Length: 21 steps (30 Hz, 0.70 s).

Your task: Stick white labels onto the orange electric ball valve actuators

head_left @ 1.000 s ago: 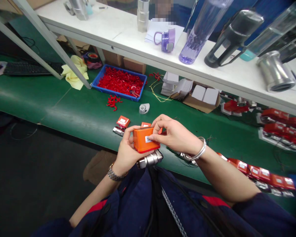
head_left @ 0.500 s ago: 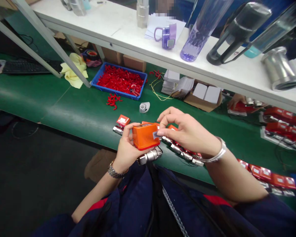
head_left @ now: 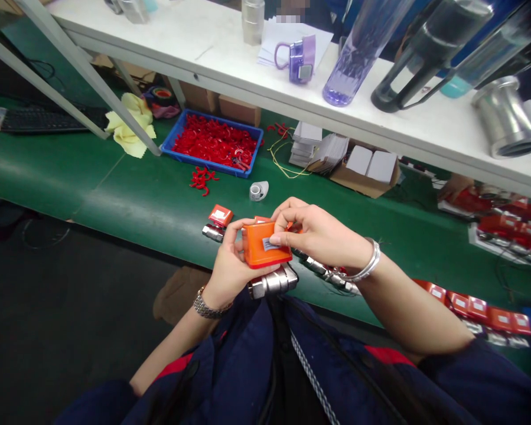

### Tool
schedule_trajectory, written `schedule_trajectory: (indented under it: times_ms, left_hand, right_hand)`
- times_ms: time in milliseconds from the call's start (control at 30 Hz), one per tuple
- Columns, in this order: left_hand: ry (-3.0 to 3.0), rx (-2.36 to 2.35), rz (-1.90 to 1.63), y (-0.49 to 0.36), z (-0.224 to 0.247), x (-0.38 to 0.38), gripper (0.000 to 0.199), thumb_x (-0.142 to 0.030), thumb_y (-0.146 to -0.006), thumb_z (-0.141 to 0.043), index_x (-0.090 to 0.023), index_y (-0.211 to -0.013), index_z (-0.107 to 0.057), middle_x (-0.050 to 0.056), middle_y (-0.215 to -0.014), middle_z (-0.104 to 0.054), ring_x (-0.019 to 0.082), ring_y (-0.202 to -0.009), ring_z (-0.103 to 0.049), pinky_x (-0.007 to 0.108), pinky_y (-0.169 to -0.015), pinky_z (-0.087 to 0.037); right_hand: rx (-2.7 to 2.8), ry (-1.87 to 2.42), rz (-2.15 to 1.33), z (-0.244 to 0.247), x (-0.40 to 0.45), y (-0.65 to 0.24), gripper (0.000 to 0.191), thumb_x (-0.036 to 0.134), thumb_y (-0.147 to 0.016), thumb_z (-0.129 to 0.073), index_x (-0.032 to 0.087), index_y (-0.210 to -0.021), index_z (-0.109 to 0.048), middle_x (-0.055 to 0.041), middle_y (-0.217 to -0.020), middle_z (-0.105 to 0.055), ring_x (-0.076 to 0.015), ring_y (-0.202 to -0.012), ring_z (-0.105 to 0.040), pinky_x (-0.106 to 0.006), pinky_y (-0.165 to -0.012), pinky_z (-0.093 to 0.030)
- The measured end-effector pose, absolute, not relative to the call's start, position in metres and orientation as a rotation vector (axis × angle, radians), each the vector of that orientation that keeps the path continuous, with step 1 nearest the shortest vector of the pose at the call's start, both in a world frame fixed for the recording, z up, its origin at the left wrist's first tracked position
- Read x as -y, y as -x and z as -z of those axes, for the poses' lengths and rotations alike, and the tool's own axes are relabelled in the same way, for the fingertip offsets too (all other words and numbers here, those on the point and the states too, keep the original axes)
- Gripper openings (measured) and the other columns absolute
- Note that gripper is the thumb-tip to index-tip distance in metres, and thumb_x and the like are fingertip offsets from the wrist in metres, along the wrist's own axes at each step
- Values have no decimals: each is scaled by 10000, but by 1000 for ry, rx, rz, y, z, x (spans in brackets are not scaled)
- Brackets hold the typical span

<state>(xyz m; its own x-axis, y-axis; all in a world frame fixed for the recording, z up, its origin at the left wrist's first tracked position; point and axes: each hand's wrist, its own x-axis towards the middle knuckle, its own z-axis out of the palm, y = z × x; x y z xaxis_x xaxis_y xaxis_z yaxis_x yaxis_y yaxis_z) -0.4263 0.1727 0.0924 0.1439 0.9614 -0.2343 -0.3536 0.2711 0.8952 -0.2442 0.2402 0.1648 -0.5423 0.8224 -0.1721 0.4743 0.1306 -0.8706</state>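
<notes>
1. My left hand [head_left: 230,257] is closed around the left side of an orange box [head_left: 256,251], which is up in front of my chest, overlapping the table's front edge in my view
2. My right hand [head_left: 322,233] has its fingers bent in, the thumb on a small pale label [head_left: 269,244] on the box's near face; I cannot tell how much of it is stuck down
3. That near face is turned up toward me, its lower edge bordered by a red rim
4. Beyond my hands, a stretch of green table [head_left: 136,189] gives room back to the blue tray [head_left: 203,162]; to my left the table runs wide
5. On my right, a row of metal fittings [head_left: 327,271] lies just beyond my wrist, so that side is tighter
6. The white shelf [head_left: 212,65] has a straight front edge, well apart from my fingers
7. The box is smooth and glossy with rounded corners; the shiny, stepped metal pipe piece [head_left: 274,283] sits right beneath it
8. Small curved red pieces [head_left: 221,141] heap inside the smooth-walled tray, more lying before it
9. A white sticker roll [head_left: 259,190] with a round core rests between tray and hands
</notes>
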Motion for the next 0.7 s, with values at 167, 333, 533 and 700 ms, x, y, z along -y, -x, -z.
schedule_trajectory:
  times_ms: [167, 333, 533, 700]
  left_hand:
    - [-790, -966, -1126, 426, -91, -171, 852, -140, -523, -966, -266, -1222, -495, 38, -1183, -696, 212, -922, -751, 327, -780, -660]
    - [-816, -959, -1127, 427, -89, -168, 854, -141, -528, -964, -266, -1232, -497, 48, -1189, -696, 226, -957, -745, 350, -815, -657]
    - [-797, -966, -1110, 428, -91, -166, 856, -170, -536, -963, -267, -1236, -480, 48, -1163, -703, 228, -936, -747, 361, -804, -658]
    - [-818, -969, -1120, 429, -92, -166, 849, -156, -527, -965, -259, -1223, -489, 39, -1153, -696, 207, -931, -742, 327, -807, -651]
  right_hand:
    - [2052, 1271, -1347, -165, -237, 246, 167, 227, -855, -732, 166, -728, -642, -30, -988, -597, -167, -905, -581, -322, -833, -444]
    - [2056, 1264, -1323, -167, -234, 246, 173, 211, -854, -731, 169, -719, -631, -24, -977, -608, -170, -924, -585, -320, -837, -440]
    - [2073, 1278, -1307, -168, -232, 247, 181, 198, -847, -743, 172, -714, -623, -16, -969, -604, -165, -913, -586, -312, -822, -439]
    - [2101, 1315, -1248, -170, -229, 250, 168, 179, -841, -752, 175, -726, -629, -13, -959, -600, -164, -908, -582, -313, -819, -436]
